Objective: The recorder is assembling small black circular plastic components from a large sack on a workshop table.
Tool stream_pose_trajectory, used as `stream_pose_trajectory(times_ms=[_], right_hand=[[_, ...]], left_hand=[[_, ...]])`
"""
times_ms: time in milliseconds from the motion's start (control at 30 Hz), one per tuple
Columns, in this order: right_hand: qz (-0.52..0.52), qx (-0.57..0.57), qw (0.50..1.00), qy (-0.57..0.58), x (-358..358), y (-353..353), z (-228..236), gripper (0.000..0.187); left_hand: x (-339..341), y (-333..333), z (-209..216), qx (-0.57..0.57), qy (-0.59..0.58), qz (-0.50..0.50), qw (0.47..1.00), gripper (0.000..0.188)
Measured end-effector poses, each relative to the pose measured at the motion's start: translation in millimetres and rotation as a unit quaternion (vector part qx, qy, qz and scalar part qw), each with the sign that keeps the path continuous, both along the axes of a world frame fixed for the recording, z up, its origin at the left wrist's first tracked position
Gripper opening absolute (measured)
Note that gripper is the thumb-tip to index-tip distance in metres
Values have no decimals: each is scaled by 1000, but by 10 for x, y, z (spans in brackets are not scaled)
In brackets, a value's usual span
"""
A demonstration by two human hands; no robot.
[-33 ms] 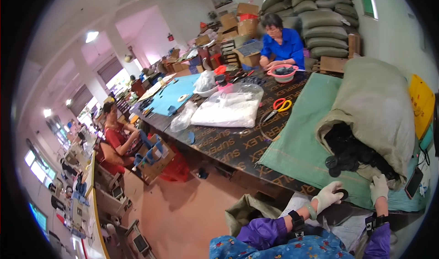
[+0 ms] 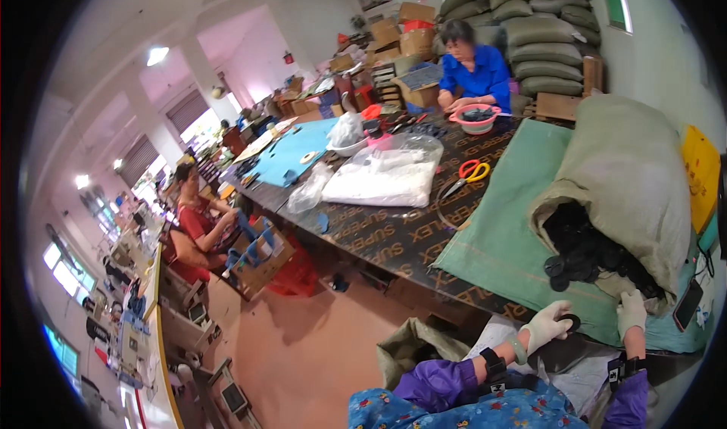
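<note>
My left hand (image 2: pixel 548 326), in a white glove, is closed on a black round disc (image 2: pixel 572 322) at the table's near edge. To its right, my gloved right hand (image 2: pixel 631 312) has its fingers closed at the lower lip of a large grey-green woven sack (image 2: pixel 621 152). The sack lies on its side with its mouth toward me. Black pieces (image 2: pixel 579 240) spill from the mouth, and a few round black discs (image 2: pixel 557 271) lie just outside it. Under the sack a green woven sheet (image 2: pixel 492 224) is spread.
Red-and-yellow scissors (image 2: pixel 471 174) and a clear bag of white material (image 2: pixel 379 183) lie on the dark table (image 2: pixel 386 236). A phone (image 2: pixel 687 305) rests right of the sack. An open sack (image 2: pixel 409 346) stands below the table edge. Two people sit nearby, one behind a pink basin (image 2: pixel 475 126).
The whole view has shifted slightly, so the room sits a little further right. My hands keep the same hold beside the sack.
</note>
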State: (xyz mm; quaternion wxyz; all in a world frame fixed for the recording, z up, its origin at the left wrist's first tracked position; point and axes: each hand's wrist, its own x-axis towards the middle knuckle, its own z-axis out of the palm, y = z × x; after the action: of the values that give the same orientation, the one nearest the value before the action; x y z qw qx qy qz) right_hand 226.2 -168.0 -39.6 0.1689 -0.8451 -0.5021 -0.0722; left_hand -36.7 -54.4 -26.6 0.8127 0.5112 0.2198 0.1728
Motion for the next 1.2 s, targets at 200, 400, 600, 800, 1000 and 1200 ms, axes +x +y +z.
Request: stream_pose_trajectory(times_ms=[200,400,600,800,1000,1200], right_hand=[[154,194,968,-44,1,-86,-316,25],[282,164,911,254,-1638,-229,530,27],[291,189,902,256,-1944,-404,608,48],[311,196,900,233,-2020,-553,695,52],[250,212,884,333,-2014,-676,565,39],[246,275,874,315,-2084,-654,501,31]], left_hand=[[-358,-251,183,78,79,22,994,50],[-602,-451,282,75,24,13,997,51],[-764,-574,212,-47,-90,12,995,48],[-866,-668,364,-51,-73,-55,995,36],[-845,-881,431,5,-126,-14,992,36],[-819,-831,457,352,-90,91,927,55]])
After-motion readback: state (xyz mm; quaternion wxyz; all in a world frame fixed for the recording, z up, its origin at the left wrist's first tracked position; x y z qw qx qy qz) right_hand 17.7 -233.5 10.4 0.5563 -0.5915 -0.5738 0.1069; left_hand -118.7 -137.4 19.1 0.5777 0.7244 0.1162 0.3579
